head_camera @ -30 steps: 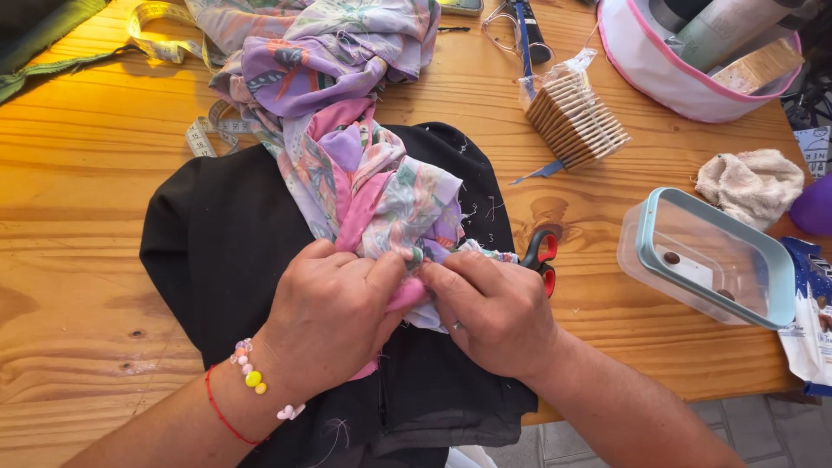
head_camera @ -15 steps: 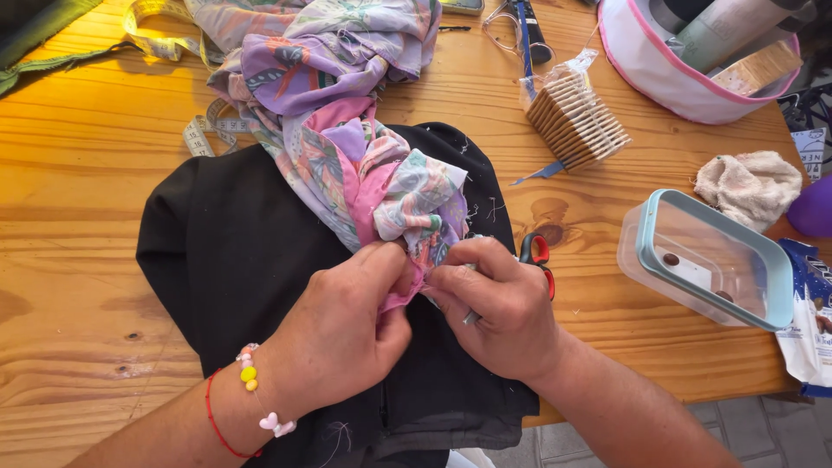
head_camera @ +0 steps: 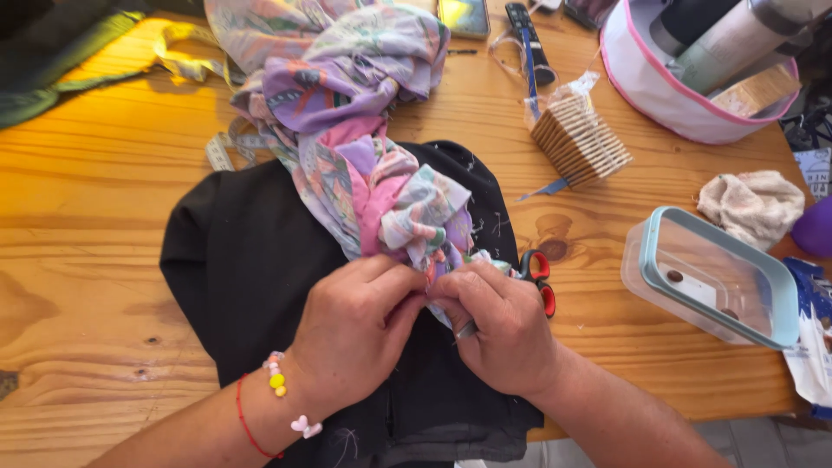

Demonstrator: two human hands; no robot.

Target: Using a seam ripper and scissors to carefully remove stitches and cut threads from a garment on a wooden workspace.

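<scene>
Wooden bench (head_camera: 104, 225) fills the view, w/ a black cloth (head_camera: 251, 260) spread flat at centre. I see a floral cloth (head_camera: 373, 165), pink/lilac/green, bunched in a rope that runs from the far side down over the black one to both hands.

Left hand (head_camera: 360, 334): fingers curled tight, pinching the near end of the floral cloth. Beaded bracelet and red string on that wrist. Right hand (head_camera: 503, 334): fingers also closed on the same end, touching the left hand's fingertips; ring on one finger. Can't tell if anything small sits between them.

Scissors (head_camera: 537, 277) w/ red handles lie just beside the right hand, partly hidden behind it. Right of that, a clear box (head_camera: 711, 277) w/ a teal rim, a few small dark bits inside. Cream rag (head_camera: 750, 204) beyond it. Stack of thin wooden pieces (head_camera: 581, 139) in a clear bag farther back, near a white-and-pink basket (head_camera: 667, 108) holding bottles. Tape measure (head_camera: 217, 152) peeks out left of the floral cloth.
</scene>
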